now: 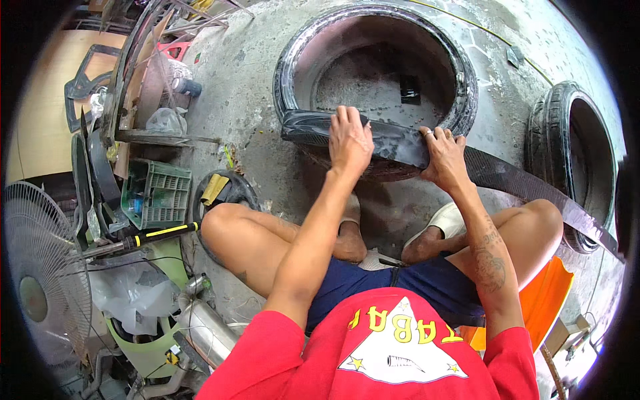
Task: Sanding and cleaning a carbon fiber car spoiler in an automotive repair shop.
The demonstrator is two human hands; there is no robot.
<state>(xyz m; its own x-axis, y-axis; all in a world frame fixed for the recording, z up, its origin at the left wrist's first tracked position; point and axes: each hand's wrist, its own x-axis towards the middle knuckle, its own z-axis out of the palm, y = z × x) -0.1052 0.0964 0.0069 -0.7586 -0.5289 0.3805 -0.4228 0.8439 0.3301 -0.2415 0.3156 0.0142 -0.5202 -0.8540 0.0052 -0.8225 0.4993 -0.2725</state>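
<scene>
A black tyre (460,80) lies flat on the concrete floor in front of me. A long black rubber strip (393,143) lies across its near rim and runs off to the right. My left hand (350,139) presses flat on the strip near its left end. My right hand (443,157) grips the strip's edge just to the right, a ring on one finger. I sit low with knees spread, feet under the tyre's near edge.
A second black tyre (557,127) lies at the right. At the left stand a green plastic crate (157,193), a yellow-handled tool (157,233), a white fan (40,260), metal pipes (203,327) and clutter. An orange seat (543,300) sits under me.
</scene>
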